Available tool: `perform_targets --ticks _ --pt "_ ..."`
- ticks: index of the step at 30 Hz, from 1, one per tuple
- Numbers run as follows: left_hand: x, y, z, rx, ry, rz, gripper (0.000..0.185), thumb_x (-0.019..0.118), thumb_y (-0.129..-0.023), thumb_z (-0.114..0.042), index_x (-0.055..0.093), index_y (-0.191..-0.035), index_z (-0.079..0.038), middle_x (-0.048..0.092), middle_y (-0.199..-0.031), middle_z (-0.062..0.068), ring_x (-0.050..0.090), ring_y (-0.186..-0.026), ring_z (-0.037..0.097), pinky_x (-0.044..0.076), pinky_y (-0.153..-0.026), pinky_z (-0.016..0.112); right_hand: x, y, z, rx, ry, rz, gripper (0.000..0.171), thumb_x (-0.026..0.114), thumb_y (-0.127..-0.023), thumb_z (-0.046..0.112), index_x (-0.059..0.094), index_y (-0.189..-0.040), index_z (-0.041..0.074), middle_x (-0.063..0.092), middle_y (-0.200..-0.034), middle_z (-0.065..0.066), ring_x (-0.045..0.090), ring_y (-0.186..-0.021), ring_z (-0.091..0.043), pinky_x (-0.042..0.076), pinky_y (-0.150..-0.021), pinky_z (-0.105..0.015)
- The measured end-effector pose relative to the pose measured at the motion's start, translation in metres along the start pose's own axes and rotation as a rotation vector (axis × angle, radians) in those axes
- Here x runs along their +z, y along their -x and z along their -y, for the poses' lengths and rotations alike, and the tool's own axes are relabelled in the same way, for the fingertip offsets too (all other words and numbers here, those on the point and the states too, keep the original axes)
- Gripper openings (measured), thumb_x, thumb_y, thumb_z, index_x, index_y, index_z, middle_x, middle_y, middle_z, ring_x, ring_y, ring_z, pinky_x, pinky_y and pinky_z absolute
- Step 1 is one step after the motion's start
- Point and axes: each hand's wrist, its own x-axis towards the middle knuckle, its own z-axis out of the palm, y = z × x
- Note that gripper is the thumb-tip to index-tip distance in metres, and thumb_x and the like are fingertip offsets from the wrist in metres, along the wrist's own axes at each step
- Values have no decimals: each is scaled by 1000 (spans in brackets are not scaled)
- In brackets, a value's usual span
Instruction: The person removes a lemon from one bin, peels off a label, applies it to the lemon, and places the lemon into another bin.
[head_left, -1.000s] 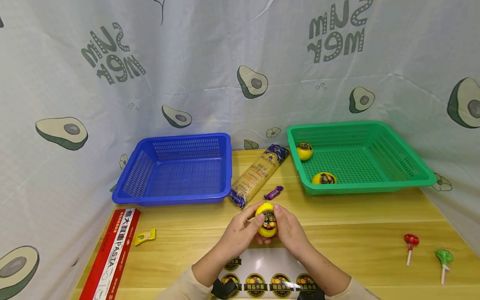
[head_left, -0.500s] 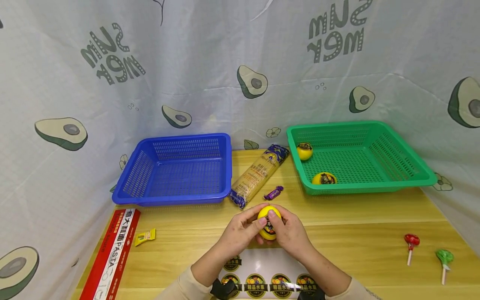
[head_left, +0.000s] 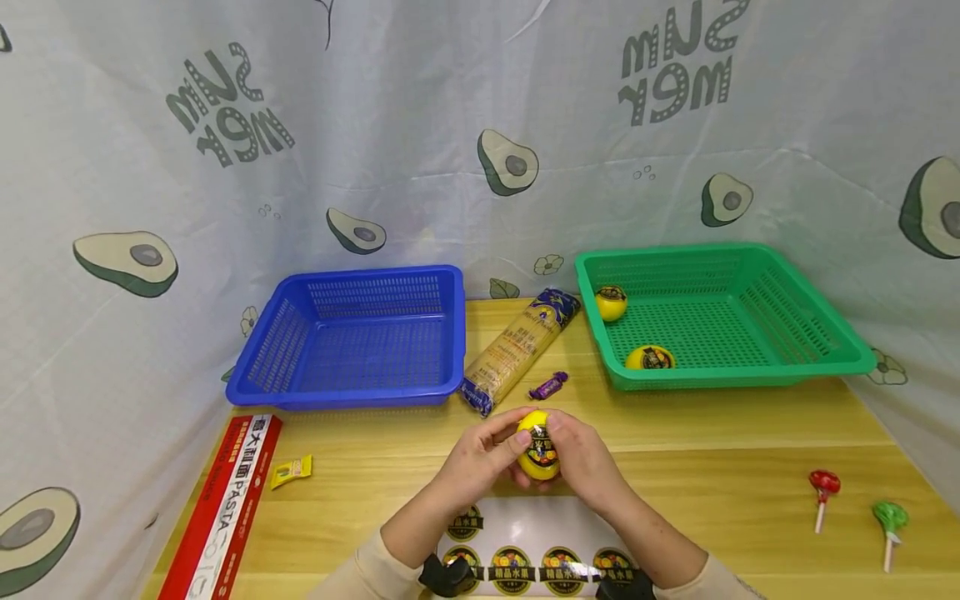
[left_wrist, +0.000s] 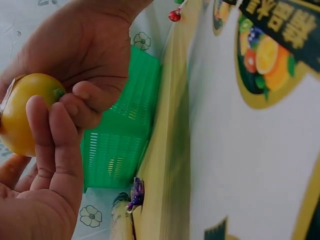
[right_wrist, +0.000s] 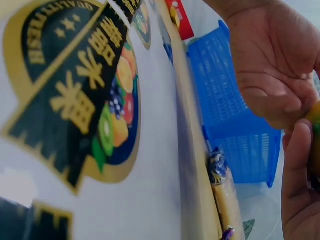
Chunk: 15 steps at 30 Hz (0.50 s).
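My left hand (head_left: 480, 458) and right hand (head_left: 588, 458) together hold a round yellow fruit (head_left: 534, 422) above the front middle of the table. A black and gold round label (head_left: 542, 450) printed with fruit lies on its upper side. My left thumb touches the label's left side, and my right thumb presses at its upper right edge. The left wrist view shows a small green stem end (left_wrist: 59, 93) on the fruit, with fingers curled beneath. Under my wrists lies a white sheet (head_left: 525, 521) of matching round stickers, partly hidden by my forearms.
A blue basket (head_left: 457, 333) stands back left; a green basket (head_left: 750, 375) at back right holds two labelled yellow fruits (head_left: 611, 308). Between them lie a spaghetti pack (head_left: 517, 350) and purple candy (head_left: 548, 386). Pasta box (head_left: 225, 500) and yellow candy (head_left: 291, 472) lie left, lollipops (head_left: 824, 481) right.
My right thumb moved onto the middle of the label and then back to its upper right edge. The fruit stays between both hands, slightly shifted and turned.
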Motion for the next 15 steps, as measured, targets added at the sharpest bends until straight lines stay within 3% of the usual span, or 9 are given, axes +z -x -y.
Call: perform_targets --ticks 2,5,15 --pt "-1 0 0 -31 51 -5 52 55 -107 -24 44 -152 0 69 -115 10 64 -64 7 58 -68 21 -1 -1 1 29 22 23 38 54 -106 33 65 -123 1 66 -88 -14 64 -58 -19 59 -51 -33" --pt "-1 0 0 -75 108 -9 54 53 -107 -25 42 -153 2 66 -107 -3 63 -64 5 58 -69 21 -3 -2 2 71 25 61 42 69 -97 32 64 -128 3 65 -93 -13 64 -65 -19 60 -53 -33" --pt "-2 0 -2 -126 135 -34 51 53 -107 -26 46 -152 -2 65 -100 -3 63 -64 5 58 -68 23 -8 -3 -1 48 -34 187 63 84 -84 22 57 -137 1 66 -97 -18 68 -72 -22 62 -60 -34"
